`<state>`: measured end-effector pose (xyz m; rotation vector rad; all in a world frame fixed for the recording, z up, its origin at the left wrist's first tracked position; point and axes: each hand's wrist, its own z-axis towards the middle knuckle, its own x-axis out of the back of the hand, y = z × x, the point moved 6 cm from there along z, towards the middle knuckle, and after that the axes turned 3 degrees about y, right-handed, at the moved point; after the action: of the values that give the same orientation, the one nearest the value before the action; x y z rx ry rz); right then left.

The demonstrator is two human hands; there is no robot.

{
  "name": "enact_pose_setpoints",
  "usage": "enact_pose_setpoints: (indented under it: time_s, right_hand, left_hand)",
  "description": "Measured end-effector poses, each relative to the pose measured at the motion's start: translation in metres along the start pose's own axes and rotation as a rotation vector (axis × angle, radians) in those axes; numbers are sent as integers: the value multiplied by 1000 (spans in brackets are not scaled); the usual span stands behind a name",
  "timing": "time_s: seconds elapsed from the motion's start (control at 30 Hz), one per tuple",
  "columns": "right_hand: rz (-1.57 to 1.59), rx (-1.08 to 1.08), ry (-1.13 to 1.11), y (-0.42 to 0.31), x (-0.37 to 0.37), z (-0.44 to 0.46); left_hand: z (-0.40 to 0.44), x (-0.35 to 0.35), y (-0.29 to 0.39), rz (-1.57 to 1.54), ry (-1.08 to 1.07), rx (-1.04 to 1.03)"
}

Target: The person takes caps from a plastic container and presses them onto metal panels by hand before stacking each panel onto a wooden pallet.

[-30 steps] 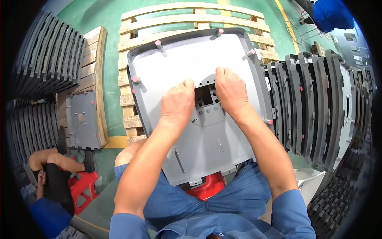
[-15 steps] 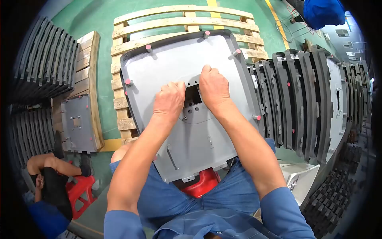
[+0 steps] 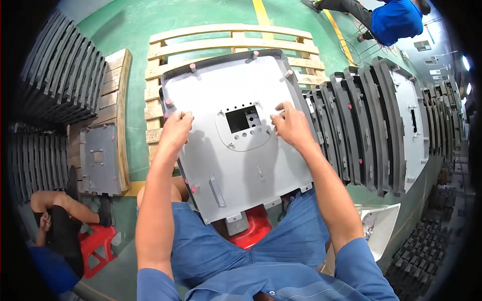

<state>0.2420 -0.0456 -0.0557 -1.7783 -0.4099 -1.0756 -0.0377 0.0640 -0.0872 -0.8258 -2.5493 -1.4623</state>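
A grey metal panel point(image 3: 226, 170) with a raised rim lies tilted in front of me, its near edge over my lap. Pink-capped posts stand along its rim, and a rectangular cutout point(image 3: 237, 120) ringed by small holes and studs sits near its middle. Over the panel's left side is my left hand point(image 3: 175, 131), fingers curled and thumb pressed in; anything inside is hidden. My right hand point(image 3: 293, 128) hovers right of the cutout, fingers bent but apart, with nothing visible in them. A thin metal strip point(image 3: 217, 190) lies on the panel's lower part.
Beneath the panel is a wooden pallet point(image 3: 201, 48). Stacked panels point(image 3: 346, 130) stand at right, and more panels point(image 3: 60, 70) at left. A white bin point(image 3: 384, 226) is by my right knee. A seated person point(image 3: 55, 236) is at lower left; another person point(image 3: 396, 22) is at upper right.
Both hands have moved apart from the cutout, the left one leftward and the right one rightward. The right fingers have loosened from a fist. The panel appears turned slightly, and the cutout is now uncovered.
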Motion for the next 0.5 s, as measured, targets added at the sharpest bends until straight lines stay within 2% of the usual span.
enact_pose_setpoints:
  time_s: [0.03,0.13,0.2,0.27,0.33,0.4,0.5]
  right_hand:
    - [83,-72,-43,7,-4,-10]
    - [151,-57,-77,16,-11,-25]
    - [188,-55,-78,14,-10,-31]
    - [414,-246,-144,18,-13,-37]
    - [472,-227,-131,12,-12,-40]
    - [527,-216,-118,10,-10,-38]
    - [348,-127,-95,12,-9,-34]
  left_hand:
    - [-3,-1,-4,0,-3,-1]
    - [-15,-14,-11,-124,-117,-9]
    - [-26,-27,-9,-319,-197,53]
    - [-29,-33,-8,-354,-259,66]
    - [-39,-38,6,-403,-312,29]
    - [-40,-43,15,-406,-300,13]
    - [-31,-44,25,-280,-184,-126]
